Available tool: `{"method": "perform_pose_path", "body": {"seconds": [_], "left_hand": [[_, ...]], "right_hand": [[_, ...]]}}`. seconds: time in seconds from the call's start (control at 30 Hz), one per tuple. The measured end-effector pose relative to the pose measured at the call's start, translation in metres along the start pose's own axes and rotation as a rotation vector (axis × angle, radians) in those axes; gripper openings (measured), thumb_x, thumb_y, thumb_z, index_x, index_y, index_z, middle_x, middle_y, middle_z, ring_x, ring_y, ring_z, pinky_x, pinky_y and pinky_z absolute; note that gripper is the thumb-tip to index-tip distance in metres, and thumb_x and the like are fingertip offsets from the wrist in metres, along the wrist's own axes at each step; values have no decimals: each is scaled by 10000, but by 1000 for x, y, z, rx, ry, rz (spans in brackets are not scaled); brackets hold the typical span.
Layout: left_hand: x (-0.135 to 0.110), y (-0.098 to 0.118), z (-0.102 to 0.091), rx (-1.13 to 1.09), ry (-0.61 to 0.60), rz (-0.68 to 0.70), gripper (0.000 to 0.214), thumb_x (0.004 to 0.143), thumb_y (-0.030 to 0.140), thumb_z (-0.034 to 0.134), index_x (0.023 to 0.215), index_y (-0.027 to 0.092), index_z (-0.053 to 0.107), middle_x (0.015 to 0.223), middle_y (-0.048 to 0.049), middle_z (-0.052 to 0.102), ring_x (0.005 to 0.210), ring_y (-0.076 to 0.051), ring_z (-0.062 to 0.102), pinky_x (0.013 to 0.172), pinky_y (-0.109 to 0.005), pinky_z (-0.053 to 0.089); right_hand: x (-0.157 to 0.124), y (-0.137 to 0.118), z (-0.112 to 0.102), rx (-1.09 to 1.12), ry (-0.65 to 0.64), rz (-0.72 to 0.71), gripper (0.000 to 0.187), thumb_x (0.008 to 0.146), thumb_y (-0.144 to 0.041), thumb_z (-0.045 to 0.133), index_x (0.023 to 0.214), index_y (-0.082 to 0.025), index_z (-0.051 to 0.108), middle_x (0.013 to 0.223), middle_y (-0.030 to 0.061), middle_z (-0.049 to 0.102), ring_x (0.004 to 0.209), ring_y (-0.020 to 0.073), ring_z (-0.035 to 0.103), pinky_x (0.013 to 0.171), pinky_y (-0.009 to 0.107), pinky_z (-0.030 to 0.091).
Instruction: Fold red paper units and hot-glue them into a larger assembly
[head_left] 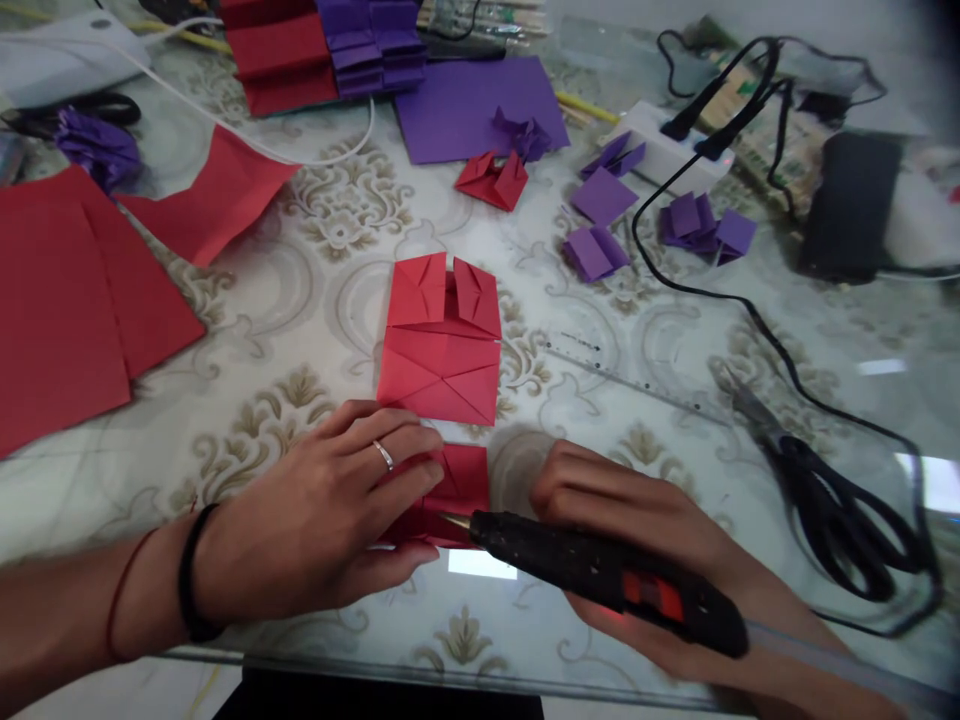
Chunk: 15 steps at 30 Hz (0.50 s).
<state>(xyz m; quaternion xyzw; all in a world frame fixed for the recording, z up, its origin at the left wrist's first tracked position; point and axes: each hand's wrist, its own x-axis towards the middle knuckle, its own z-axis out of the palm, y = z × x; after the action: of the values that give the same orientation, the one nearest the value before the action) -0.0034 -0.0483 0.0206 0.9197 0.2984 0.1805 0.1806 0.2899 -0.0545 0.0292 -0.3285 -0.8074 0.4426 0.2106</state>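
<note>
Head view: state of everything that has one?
Left hand: on near red paper
Right hand: gripping glue gun
Near red paper: folded
Glue gun: pointed at near red paper
Middle red paper: folded
Scissors: look closed
Power strip: plugs inserted
Purple wad: crumpled

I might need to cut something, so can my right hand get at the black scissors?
Probably yes, once your right hand lets go of the glue gun: the scissors lie uncovered to its right, a black cord curving beside them.

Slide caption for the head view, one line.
Left hand steadies a folded red paper while the right hand holds a glue gun, nozzle at the paper.
</note>
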Motion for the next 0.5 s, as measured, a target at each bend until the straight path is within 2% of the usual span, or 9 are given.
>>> {"method": "perform_pose_path", "body": {"seconds": [0.2, 0.5], "left_hand": [[0, 0, 1, 2, -7, -12, 293, 1019, 319, 653, 1253, 144, 628, 1289, -99, 704, 1228, -300, 632, 1067, -479, 465], [1, 0, 1, 18, -6, -2, 294, 1021, 326, 636, 1254, 148, 630, 1279, -106, 709, 1207, -299, 647, 1053, -476, 476]], "right_hand": [[4, 2, 6, -106, 19, -18, 175, 887, -194, 623, 798, -249, 483, 733, 4, 506, 715, 211, 484, 606, 334, 373], [9, 0, 8, -164, 41, -40, 199, 916, -162, 589, 767, -242, 485, 701, -9, 499, 678, 195, 486, 603, 323, 377]]}}
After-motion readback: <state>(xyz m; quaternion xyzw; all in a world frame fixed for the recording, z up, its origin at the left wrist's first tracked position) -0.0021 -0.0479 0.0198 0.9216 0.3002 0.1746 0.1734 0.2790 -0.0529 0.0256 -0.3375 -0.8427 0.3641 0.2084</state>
